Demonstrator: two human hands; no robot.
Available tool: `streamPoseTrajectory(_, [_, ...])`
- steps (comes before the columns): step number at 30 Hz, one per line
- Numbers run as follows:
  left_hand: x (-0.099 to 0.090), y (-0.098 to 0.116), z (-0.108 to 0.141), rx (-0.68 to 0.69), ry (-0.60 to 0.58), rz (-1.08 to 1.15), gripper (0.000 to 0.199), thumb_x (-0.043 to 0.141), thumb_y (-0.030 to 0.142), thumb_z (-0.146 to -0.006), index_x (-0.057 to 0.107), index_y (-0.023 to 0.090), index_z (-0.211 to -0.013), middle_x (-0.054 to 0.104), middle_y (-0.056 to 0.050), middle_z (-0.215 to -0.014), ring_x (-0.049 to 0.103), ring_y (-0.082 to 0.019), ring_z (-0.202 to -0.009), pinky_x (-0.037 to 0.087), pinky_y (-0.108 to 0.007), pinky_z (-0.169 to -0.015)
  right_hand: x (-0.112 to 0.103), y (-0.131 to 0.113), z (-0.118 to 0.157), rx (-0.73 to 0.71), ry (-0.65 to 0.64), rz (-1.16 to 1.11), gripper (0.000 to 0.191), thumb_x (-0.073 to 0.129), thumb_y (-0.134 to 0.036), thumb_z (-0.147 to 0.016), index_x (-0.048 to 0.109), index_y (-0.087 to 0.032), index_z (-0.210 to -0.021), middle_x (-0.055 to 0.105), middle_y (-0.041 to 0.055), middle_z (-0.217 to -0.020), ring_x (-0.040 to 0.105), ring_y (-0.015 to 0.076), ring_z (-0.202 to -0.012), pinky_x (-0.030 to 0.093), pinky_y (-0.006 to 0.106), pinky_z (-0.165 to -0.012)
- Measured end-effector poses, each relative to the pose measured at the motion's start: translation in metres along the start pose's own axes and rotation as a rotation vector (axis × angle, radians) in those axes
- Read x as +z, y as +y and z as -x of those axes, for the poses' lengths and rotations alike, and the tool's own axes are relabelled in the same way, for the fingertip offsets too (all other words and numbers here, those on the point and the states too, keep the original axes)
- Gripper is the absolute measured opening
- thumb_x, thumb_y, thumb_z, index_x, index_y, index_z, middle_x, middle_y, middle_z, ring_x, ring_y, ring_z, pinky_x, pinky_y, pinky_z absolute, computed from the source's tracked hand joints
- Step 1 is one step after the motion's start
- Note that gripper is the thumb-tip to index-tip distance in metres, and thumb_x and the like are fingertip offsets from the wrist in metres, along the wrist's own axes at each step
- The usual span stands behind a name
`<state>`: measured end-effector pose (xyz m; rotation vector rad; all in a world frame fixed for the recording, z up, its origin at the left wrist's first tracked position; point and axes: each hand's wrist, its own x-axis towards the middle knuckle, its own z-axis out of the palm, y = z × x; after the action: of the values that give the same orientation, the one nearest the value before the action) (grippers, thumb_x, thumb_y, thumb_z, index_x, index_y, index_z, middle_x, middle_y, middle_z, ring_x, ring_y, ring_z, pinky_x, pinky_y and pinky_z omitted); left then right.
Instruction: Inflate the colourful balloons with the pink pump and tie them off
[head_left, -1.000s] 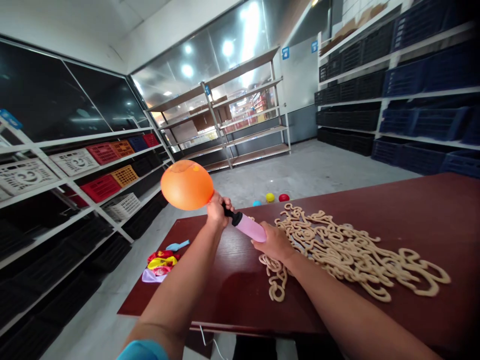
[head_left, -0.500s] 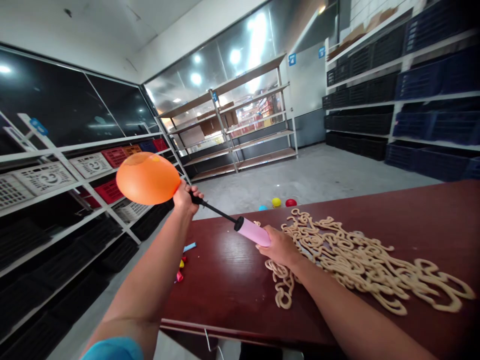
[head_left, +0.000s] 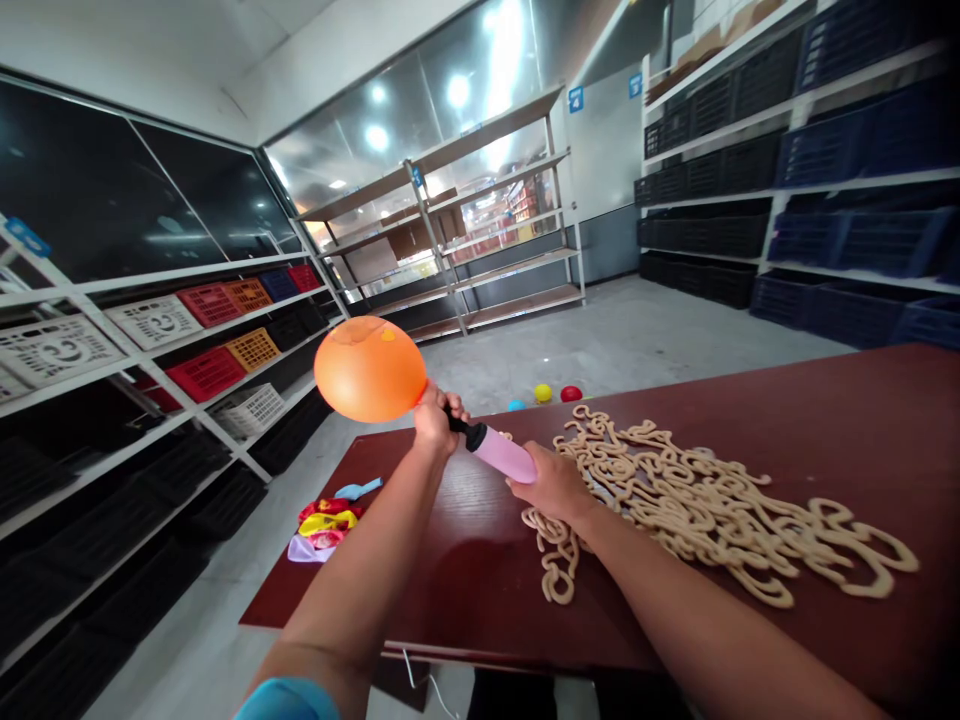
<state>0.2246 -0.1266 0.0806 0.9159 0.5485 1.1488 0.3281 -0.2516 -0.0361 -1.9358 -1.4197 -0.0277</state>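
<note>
An inflated orange balloon (head_left: 370,370) sits over the nozzle end of a pink and black hand pump (head_left: 504,455). My left hand (head_left: 439,418) is closed round the balloon's neck and the pump's black end. The pink barrel is gripped by my right hand (head_left: 553,482), over the dark red table (head_left: 465,560). Hardly any of the black rod shows between the hands. Left of my left forearm lie uninflated balloons (head_left: 326,522) in red, yellow, light blue and lilac. Beige twisted loops (head_left: 690,500) are heaped to the right, partly behind my right forearm.
Yellow, red and blue balloons (head_left: 543,393) lie beyond the table's far edge. Shelves with crates (head_left: 206,373) stand at the left, and more crates (head_left: 705,240) fill shelves at the right. A mostly bare rack (head_left: 517,305) stands at the back.
My left hand has moved right with the balloon, closer to my right hand, and the pump's rod has slid into the barrel. More uninflated balloons show at the left.
</note>
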Motion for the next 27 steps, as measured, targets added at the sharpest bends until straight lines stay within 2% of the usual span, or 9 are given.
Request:
streamPoseTrajectory(3, [-0.001,-0.003,0.006,0.012,-0.014,0.033,0.043,0.048,0.045,-0.078,0.022,0.019,-0.055,0.036,0.003,-0.046,0.033,-0.008,-0.036,0.031,-0.023,-0.039,-0.001,0.002,-0.001,-0.029,0.031,0.017,0.03,0.06,-0.038,-0.068,0.051,-0.021,-0.092,0.062,0.0027,-0.085,0.057,0.0178,-0.074,0.033,0.026,-0.062])
streamPoseTrajectory(5, [-0.005,0.009,0.006,0.029,0.008,0.035,0.043,0.047,0.045,-0.078,0.022,0.019,-0.055,0.036,0.003,-0.046,0.034,-0.008,-0.037,0.032,-0.024,-0.039,-0.003,0.002,-0.001,-0.055,0.044,0.024,0.031,0.059,-0.036,-0.068,0.051,-0.021,-0.094,0.062,0.0028,-0.087,0.057,0.0183,-0.076,0.034,0.026,-0.063])
streamPoseTrajectory(9, [-0.011,0.059,-0.001,0.114,0.046,0.01,0.04,0.044,0.041,-0.081,0.022,0.02,-0.055,0.034,0.003,-0.046,0.033,-0.009,-0.036,0.033,-0.024,-0.039,-0.007,0.001,-0.004,-0.08,0.076,0.024,0.032,0.059,-0.033,-0.068,0.051,-0.021,-0.097,0.061,0.0034,-0.089,0.057,0.0184,-0.079,0.035,0.027,-0.066])
streamPoseTrajectory(12, [-0.008,0.099,-0.01,0.181,0.037,-0.003,0.04,0.045,0.041,-0.081,0.022,0.019,-0.056,0.034,0.004,-0.046,0.032,-0.008,-0.036,0.033,-0.023,-0.04,-0.01,0.004,-0.009,-0.081,0.12,0.021,0.033,0.059,-0.032,-0.068,0.051,-0.021,-0.098,0.06,0.0032,-0.088,0.056,0.0183,-0.08,0.036,0.027,-0.066])
streamPoseTrajectory(15, [0.001,0.114,-0.017,0.218,0.008,-0.002,0.041,0.046,0.044,-0.08,0.023,0.019,-0.057,0.035,0.004,-0.046,0.032,-0.007,-0.036,0.034,-0.022,-0.04,-0.011,0.014,-0.015,-0.067,0.191,0.036,0.032,0.06,-0.033,-0.067,0.052,-0.021,-0.095,0.059,0.0037,-0.085,0.055,0.0189,-0.079,0.036,0.027,-0.065])
streamPoseTrajectory(18, [0.012,0.095,-0.02,0.233,-0.002,0.004,0.042,0.044,0.047,-0.081,0.023,0.019,-0.057,0.035,0.004,-0.046,0.033,-0.007,-0.036,0.033,-0.021,-0.039,-0.009,0.03,-0.019,0.005,0.235,0.061,0.032,0.063,-0.032,-0.064,0.052,-0.021,-0.092,0.058,0.0039,-0.081,0.055,0.0191,-0.074,0.036,0.027,-0.059])
streamPoseTrajectory(22, [0.026,0.042,-0.011,0.211,0.013,0.021,0.043,0.043,0.049,-0.081,0.024,0.019,-0.055,0.037,0.003,-0.045,0.033,-0.008,-0.036,0.032,-0.022,-0.039,-0.005,0.043,-0.019,0.044,0.263,0.077,0.033,0.065,-0.031,-0.06,0.051,-0.021,-0.088,0.058,0.0034,-0.08,0.055,0.0192,-0.073,0.035,0.027,-0.056])
streamPoseTrajectory(27, [0.038,-0.015,0.009,0.135,0.014,0.01,0.044,0.044,0.051,-0.079,0.029,0.019,-0.053,0.038,0.002,-0.044,0.034,-0.008,-0.036,0.033,-0.024,-0.039,-0.004,0.041,-0.018,0.001,0.272,0.081,0.033,0.065,-0.032,-0.061,0.05,-0.021,-0.089,0.058,0.0035,-0.081,0.055,0.0188,-0.074,0.036,0.027,-0.059])
